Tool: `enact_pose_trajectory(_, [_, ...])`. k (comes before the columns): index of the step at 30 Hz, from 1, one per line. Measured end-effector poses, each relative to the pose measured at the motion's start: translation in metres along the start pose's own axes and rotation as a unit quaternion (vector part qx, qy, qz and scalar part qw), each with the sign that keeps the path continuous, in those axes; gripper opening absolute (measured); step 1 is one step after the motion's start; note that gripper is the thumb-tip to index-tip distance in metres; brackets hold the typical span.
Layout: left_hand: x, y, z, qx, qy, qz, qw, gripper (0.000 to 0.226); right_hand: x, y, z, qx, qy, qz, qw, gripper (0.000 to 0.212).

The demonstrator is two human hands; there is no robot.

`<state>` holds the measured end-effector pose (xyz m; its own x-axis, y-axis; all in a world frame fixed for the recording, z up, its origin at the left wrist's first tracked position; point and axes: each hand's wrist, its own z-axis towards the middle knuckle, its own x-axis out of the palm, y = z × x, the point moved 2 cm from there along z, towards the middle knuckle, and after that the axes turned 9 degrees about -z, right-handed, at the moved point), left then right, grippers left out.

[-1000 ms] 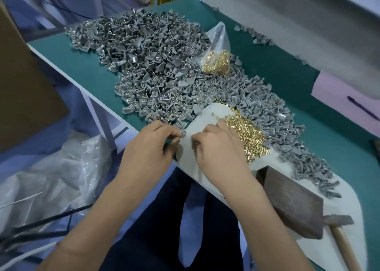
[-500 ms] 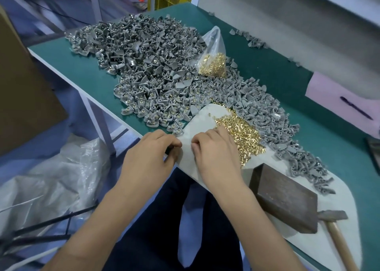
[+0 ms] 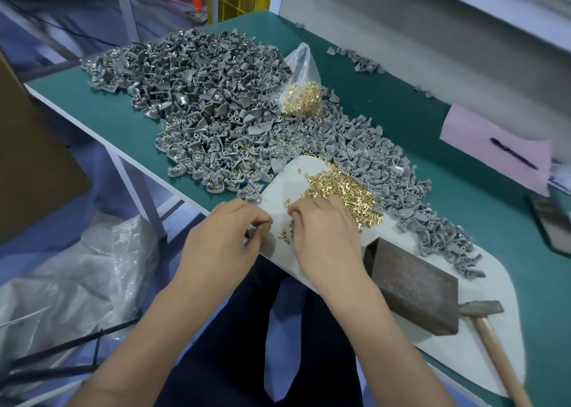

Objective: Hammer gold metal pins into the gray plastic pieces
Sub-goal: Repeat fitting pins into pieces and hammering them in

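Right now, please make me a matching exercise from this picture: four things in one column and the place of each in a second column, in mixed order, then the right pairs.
Things:
1. plastic bag of gold pins
2. hammer
3. dark block
4. pink paper

Places:
A. on the white mat, just right of the right hand
B. on top of the gray plastic pieces
C. at the far right of the green table, with a pen on it
D. at the near right, its head touching the dark block

Pairs: 1-B, 2-D, 3-A, 4-C
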<state>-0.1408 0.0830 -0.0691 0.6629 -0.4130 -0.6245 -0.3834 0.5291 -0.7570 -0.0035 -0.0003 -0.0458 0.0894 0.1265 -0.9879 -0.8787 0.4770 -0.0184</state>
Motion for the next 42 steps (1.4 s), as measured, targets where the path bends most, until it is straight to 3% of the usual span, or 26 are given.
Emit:
enact_pose_trajectory(4, [0.003, 0.001, -0.003, -0.004, 0.008, 0.011, 1.000, 0.009, 0.003, -0.004, -0.011, -0.025, -0.018, 0.102, 0.994, 0.017])
enact_pose_trajectory(10, [0.006, -0.001, -0.003, 0.002, 0.000, 0.011, 1.000, 0.008, 0.006, -0.001, -0.013, -0.062, -0.032, 0.048, 0.996, 0.015])
enact_pose_trajectory(14, [0.009, -0.003, -0.003, 0.006, 0.010, 0.008, 1.000, 0.010, 0.008, -0.003, -0.013, -0.044, 0.017, -0.042, 0.998, 0.023])
enact_pose_trajectory(18, [0.012, -0.008, -0.003, 0.012, 0.007, 0.003, 1.000, 0.010, -0.001, -0.008, -0.014, -0.028, 0.008, -0.004, 1.000, 0.019])
enact_pose_trajectory(23, [0.020, -0.023, 0.002, 0.046, 0.037, -0.058, 0.997, 0.007, -0.022, -0.042, -0.026, 0.083, -0.066, 0.244, 0.964, 0.003])
enact_pose_trajectory(27, [0.043, -0.055, 0.014, 0.081, 0.082, -0.100, 0.988, 0.006, -0.039, -0.092, -0.049, 0.151, -0.151, 0.281, 0.936, 0.016])
enact_pose_trajectory(32, [0.085, -0.117, 0.040, 0.157, 0.125, -0.085, 0.976, 0.005, -0.041, -0.160, -0.088, 0.265, -0.199, 0.292, 0.897, 0.028])
enact_pose_trajectory(36, [0.117, -0.155, 0.063, 0.157, 0.219, 0.011, 0.963, 0.013, -0.030, -0.196, -0.119, 0.333, -0.217, 0.341, 0.852, 0.025])
enact_pose_trajectory(42, [0.164, -0.197, 0.079, 0.154, 0.262, 0.157, 0.940, 0.019, -0.021, -0.215, -0.140, 0.355, -0.217, 0.341, 0.843, 0.030])
